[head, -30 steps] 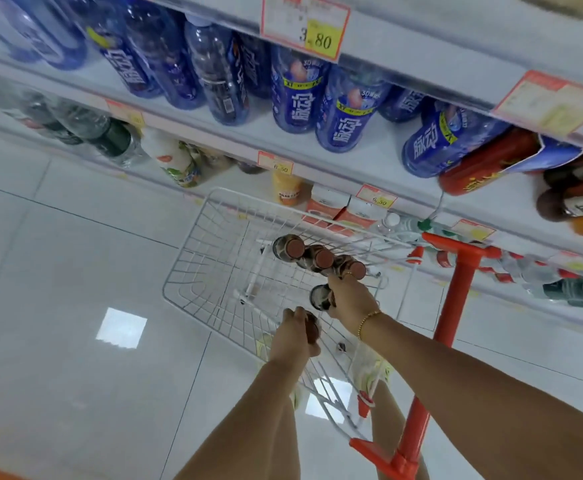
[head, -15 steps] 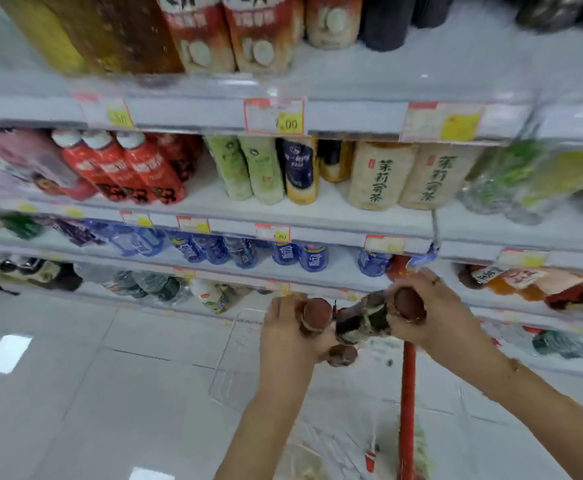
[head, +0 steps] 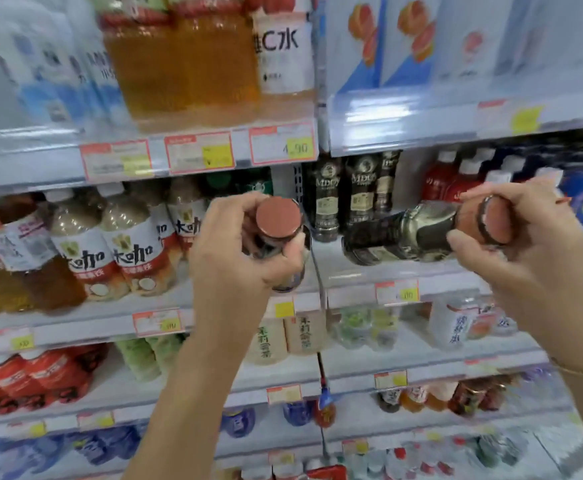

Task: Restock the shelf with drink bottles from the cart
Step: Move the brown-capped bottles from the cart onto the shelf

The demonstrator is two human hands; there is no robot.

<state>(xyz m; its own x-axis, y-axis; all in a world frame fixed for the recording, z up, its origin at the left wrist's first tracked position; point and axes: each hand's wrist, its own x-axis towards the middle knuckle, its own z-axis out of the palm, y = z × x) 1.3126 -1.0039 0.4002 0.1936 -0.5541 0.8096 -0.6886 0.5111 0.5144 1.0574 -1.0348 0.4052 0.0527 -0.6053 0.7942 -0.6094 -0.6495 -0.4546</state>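
My left hand (head: 245,251) grips a dark coffee bottle with a copper-brown cap (head: 278,218), its cap end turned toward me, in front of the middle shelf. My right hand (head: 529,258) holds a second dark bottle (head: 401,235) by its brown cap end; it lies nearly flat, with its base pointing left over the shelf board (head: 352,271). Behind it stand matching dark bottles (head: 349,192) in a row on that shelf. The cart is out of view.
Milk-tea bottles (head: 110,244) fill the shelf to the left, red-labelled bottles (head: 452,181) stand to the right. Price-tag rails (head: 200,155) run along each shelf edge. Juice bottles sit above, tea and water bottles on the lower shelves.
Both hands have lifted bottles out of the cart and risen to the upper-middle shelf. The view has swung up from the cart to the shelves. The right bottle now reaches over the shelf board.
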